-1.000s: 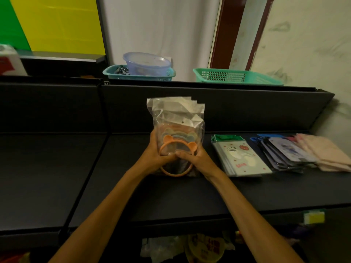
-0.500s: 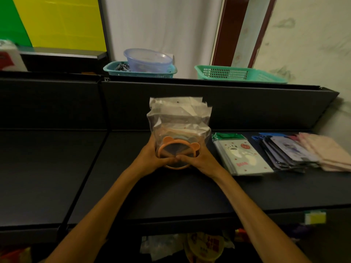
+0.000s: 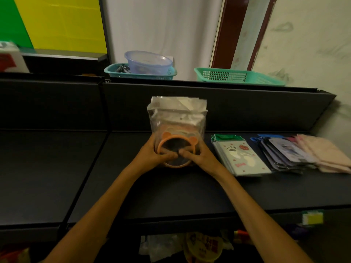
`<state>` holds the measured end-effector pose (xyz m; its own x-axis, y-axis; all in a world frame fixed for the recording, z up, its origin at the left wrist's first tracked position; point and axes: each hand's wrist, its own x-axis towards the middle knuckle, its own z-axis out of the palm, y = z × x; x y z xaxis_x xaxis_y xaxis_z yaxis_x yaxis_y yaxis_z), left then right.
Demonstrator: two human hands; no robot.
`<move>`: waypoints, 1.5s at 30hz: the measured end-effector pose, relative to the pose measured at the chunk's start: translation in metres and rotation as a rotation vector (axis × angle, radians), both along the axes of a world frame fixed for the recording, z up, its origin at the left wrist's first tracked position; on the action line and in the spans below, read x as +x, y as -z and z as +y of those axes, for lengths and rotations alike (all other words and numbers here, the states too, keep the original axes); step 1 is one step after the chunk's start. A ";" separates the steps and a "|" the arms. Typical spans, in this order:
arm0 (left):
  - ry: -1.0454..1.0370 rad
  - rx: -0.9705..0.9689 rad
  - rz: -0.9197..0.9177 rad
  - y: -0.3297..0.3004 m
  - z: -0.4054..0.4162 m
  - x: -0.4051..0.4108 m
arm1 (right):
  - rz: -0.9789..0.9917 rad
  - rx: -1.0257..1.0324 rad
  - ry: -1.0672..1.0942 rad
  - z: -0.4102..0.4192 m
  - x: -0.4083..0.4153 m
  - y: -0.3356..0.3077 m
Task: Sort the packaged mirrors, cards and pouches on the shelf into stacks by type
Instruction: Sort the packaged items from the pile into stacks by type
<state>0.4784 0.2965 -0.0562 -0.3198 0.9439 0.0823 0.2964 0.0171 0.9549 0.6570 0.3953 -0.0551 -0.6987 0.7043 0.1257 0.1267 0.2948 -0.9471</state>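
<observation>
Centrally, a bundle of packaged mirrors (image 3: 176, 130) stands upright on the black shelf (image 3: 171, 192), held from both sides. Each mirror sits in a clear plastic bag; the front one has an orange round frame with two small ears, and the bag tops rise above it toward the shelf's back panel. The left hand (image 3: 152, 154) grips the bundle's left side, fingers curled round behind it and thumb laid across the front of the orange frame. The right hand (image 3: 199, 156) grips the right side in mirror fashion, its thumb likewise on the front; the two thumb tips nearly meet at the frame's lower middle. Both forearms reach in from the lower edge of the view.

Right of the bundle, just beside the right hand, a stack of cards (image 3: 241, 156) with paw prints lies flat, a green package edge showing at its far end. Next to it lies a fanned stack of bluish pouches (image 3: 284, 154), and beside that, touching it, a stack of pink pouches (image 3: 322, 154).

Behind the back panel stand two teal baskets: the left basket (image 3: 140, 73) carries a translucent blue bowl (image 3: 148, 61), the right basket (image 3: 237, 75) is shallow. A yellow price tag (image 3: 312, 218) hangs on the shelf's front edge.
</observation>
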 end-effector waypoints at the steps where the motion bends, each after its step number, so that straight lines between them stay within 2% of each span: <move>1: -0.008 0.007 -0.025 -0.001 0.001 0.001 | 0.033 -0.025 0.015 -0.002 -0.002 -0.004; 3: -0.036 0.004 -0.046 -0.005 0.000 0.002 | 0.021 -0.075 0.034 -0.003 -0.003 -0.014; 8: -0.096 -0.170 -0.064 -0.008 0.002 0.005 | -0.304 -0.220 -0.001 -0.001 0.005 -0.034; 12: -0.158 -0.311 0.057 -0.009 0.012 0.007 | -0.340 -0.239 0.079 -0.004 -0.001 -0.037; 14: -0.207 -0.338 0.003 -0.012 0.013 0.006 | -0.287 -0.244 0.117 -0.007 -0.001 -0.039; 17: -0.235 -0.278 -0.098 -0.013 0.014 0.004 | -0.080 -0.296 0.165 -0.010 0.002 -0.032; 20: -0.200 -0.213 -0.146 -0.010 0.013 0.008 | 0.016 -0.252 0.126 -0.011 0.001 -0.019; 28: -0.164 -0.129 -0.123 -0.013 0.019 0.015 | 0.043 -0.237 0.154 -0.009 -0.004 -0.016; 33: -0.174 -0.123 -0.118 -0.011 0.010 0.010 | 0.078 -0.231 0.251 -0.014 0.000 -0.015; 39: -0.133 -0.023 -0.102 -0.007 -0.001 0.014 | 0.046 -0.162 0.181 -0.020 -0.007 -0.014; 45: -0.123 -0.012 -0.088 -0.015 -0.001 0.008 | 0.066 -0.172 0.118 -0.021 -0.016 -0.010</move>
<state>0.4862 0.2959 -0.0412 -0.4390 0.8977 0.0377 0.2064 0.0599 0.9766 0.6406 0.3742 -0.0451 -0.6046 0.7956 0.0398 0.0863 0.1151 -0.9896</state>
